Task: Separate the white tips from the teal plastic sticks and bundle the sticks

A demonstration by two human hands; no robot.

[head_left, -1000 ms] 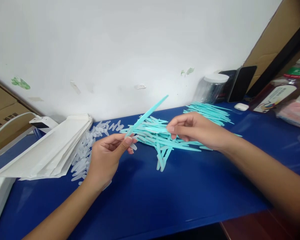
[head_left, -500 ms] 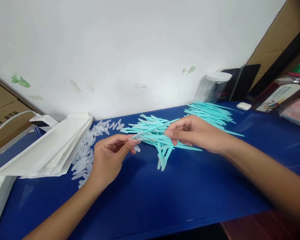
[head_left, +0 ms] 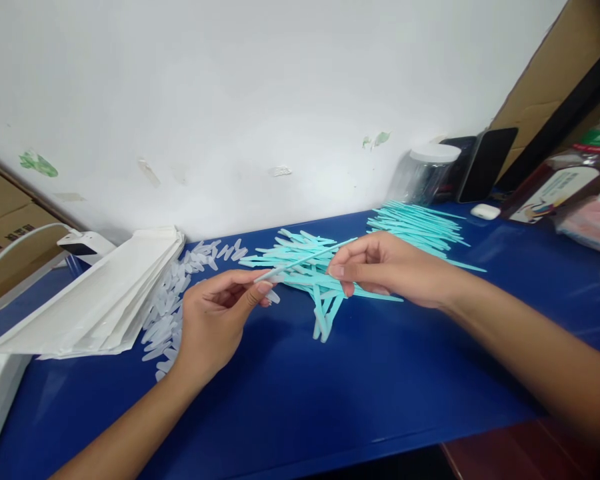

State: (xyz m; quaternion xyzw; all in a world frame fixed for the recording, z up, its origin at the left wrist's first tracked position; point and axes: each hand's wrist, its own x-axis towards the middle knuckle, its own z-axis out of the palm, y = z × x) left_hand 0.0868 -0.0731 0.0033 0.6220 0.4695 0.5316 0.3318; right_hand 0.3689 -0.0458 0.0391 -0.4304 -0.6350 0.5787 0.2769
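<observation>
Above the near part of the blue table (head_left: 330, 400), a turquoise stick (head_left: 305, 259) is pinched by one end between thumb and fingers of the left hand (head_left: 217, 307), its length slanted up to the right, over the loose heap; a small translucent piece (head_left: 273, 297) is seen just below that thumb. The right hand (head_left: 387, 270) is held opposite, thumb and fingers drawn narrow, but whether anything is gripped there cannot be told. Things are judged to be only partway along: one stick is held up, many more are left crossed at odd angles in the heap of turquoise sticks (head_left: 325, 283), and many translucent pieces (head_left: 165, 300) are strewn to the left, beside the white paper sleeves (head_left: 105, 300). Farther back on the right, a roughly aligned batch of turquoise sticks (head_left: 417, 225) is laid, apparently set apart from the heap, near a lidded clear jar (head_left: 427, 173). Where the stick's far end passes the right fingertips, contact cannot be made out; part of the heap is hidden behind that hand, part of the aligned batch is covered by its wrist, and the pink-and-white packet (head_left: 590, 223) is cut off at the edge.
</observation>
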